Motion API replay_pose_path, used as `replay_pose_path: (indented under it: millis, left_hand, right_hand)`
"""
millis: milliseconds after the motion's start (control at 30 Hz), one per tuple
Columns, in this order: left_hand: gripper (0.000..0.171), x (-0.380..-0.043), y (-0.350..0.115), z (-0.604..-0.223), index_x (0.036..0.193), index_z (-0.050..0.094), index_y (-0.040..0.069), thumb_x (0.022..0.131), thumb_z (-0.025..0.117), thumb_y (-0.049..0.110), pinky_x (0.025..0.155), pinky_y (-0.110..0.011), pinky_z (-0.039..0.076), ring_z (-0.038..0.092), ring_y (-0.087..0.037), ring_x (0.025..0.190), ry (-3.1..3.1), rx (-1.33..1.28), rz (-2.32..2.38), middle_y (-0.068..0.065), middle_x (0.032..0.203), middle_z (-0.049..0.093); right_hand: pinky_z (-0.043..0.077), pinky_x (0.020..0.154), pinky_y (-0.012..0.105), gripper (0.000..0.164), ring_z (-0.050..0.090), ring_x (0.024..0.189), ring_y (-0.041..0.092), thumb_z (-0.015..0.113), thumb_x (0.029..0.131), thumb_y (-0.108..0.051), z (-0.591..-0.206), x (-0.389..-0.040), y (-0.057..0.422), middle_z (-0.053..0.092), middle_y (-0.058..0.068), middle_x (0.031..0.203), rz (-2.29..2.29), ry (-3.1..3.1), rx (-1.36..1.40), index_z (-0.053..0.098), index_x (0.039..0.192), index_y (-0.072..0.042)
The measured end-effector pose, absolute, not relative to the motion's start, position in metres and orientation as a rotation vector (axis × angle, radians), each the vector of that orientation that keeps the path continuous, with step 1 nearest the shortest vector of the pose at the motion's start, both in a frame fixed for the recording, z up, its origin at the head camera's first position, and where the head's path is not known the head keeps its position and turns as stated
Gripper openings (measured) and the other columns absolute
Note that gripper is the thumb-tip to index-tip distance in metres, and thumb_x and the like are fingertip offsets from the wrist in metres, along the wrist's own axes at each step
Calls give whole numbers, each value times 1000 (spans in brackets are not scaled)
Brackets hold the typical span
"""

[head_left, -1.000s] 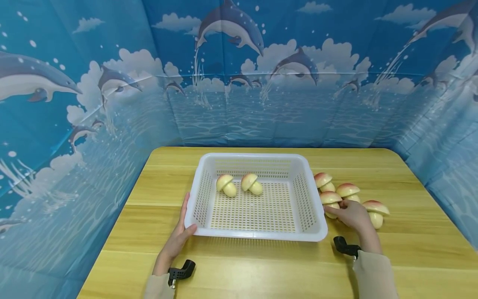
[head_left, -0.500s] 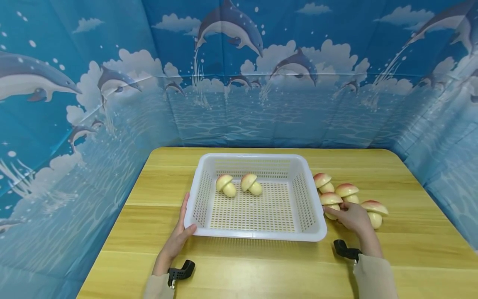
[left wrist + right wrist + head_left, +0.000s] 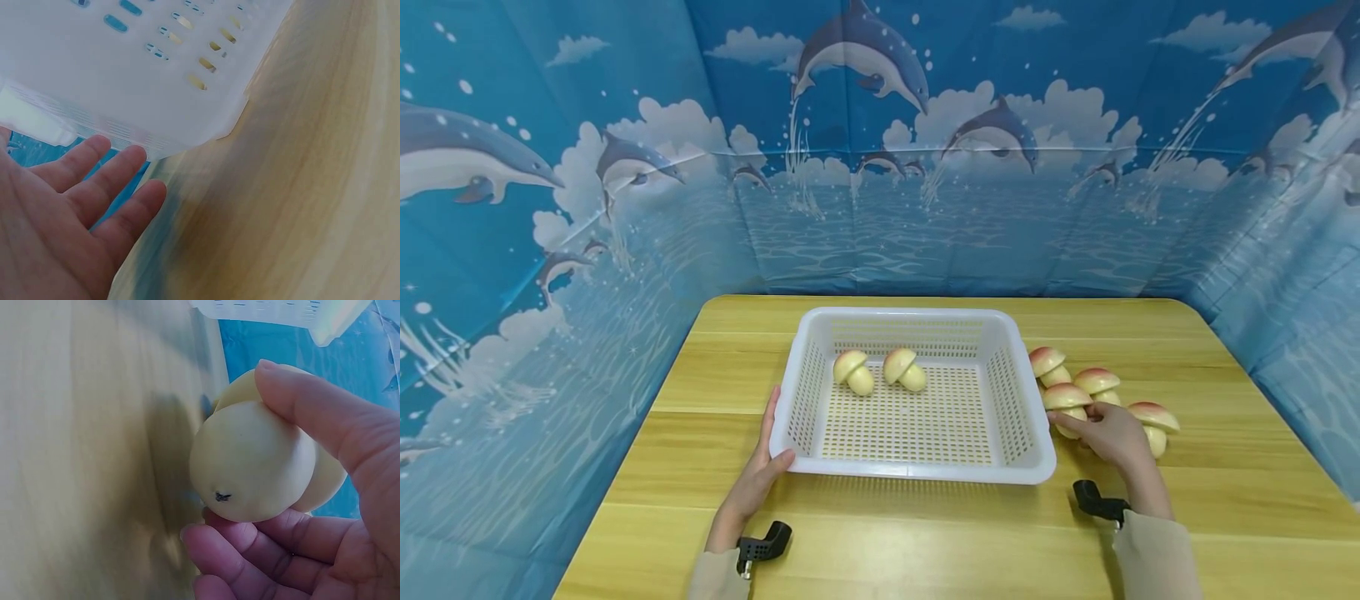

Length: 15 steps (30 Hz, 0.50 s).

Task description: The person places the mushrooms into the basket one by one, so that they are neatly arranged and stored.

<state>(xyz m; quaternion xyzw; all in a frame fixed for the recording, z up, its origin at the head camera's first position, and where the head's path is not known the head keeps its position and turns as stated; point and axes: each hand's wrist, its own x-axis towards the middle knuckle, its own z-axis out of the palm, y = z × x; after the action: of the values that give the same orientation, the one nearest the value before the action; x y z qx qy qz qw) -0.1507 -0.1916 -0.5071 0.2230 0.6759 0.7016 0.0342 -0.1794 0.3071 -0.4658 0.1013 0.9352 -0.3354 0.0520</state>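
A white perforated plastic basket (image 3: 917, 477) sits on the wooden table, with two toy mushrooms (image 3: 857, 379) in its back left part. My left hand (image 3: 756, 481) is at its front left corner, fingers straight along the outer wall and thumb at the rim. The left wrist view shows those fingers (image 3: 119, 178) extended, tips at the wall. To the right of the basket my right hand (image 3: 1108, 433) grips a cream toy mushroom (image 3: 1067, 396) with a pinkish cap. In the right wrist view, thumb and fingers hold it by the rounded stem (image 3: 250, 465), which has a small dark mark.
Three more toy mushrooms lie around my right hand: one at the back (image 3: 1049, 365), one behind the hand (image 3: 1098, 383) and one to its right (image 3: 1154, 421). A blue dolphin-print cloth (image 3: 925, 225) hangs around the table (image 3: 925, 550).
The held mushroom has tilted and shifted slightly to the right with my right hand's fingers around it. My left hand and the basket stay where they were.
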Motion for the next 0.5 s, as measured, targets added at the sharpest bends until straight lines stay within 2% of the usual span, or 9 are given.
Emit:
replay_pose_path:
  millis: [100, 300, 500]
  left_hand:
    - [81, -151, -191, -507, 152, -7, 34, 93, 47, 21, 102, -63, 5, 2, -36, 140, 2080, 688, 2158, -2, 157, -9]
    - [80, -151, -191, -508, 152, -7, 34, 93, 47, 20, 102, -63, 4, 1, -35, 140, 2073, 693, 2163, -1, 158, -9]
    - [80, -151, -191, -508, 151, -7, 34, 94, 46, 20, 102, -63, 4, 0, -34, 140, 2070, 692, 2163, -1, 158, -8]
  right_hand:
    - [35, 52, 31, 61, 49, 62, 21, 65, 77, -64, -462, -179, 307, 52, 5, 65, -1022, 2842, 300, 41, 74, -8]
    - [29, 50, 29, 62, 37, 56, 18, 60, 80, -65, -455, -182, 309, 33, 1, 60, -989, 2893, 273, 35, 71, -9]
    - [28, 49, 30, 64, 32, 55, 17, 59, 80, -67, -447, -183, 308, 29, 1, 60, -1004, 2901, 274, 31, 72, -9]
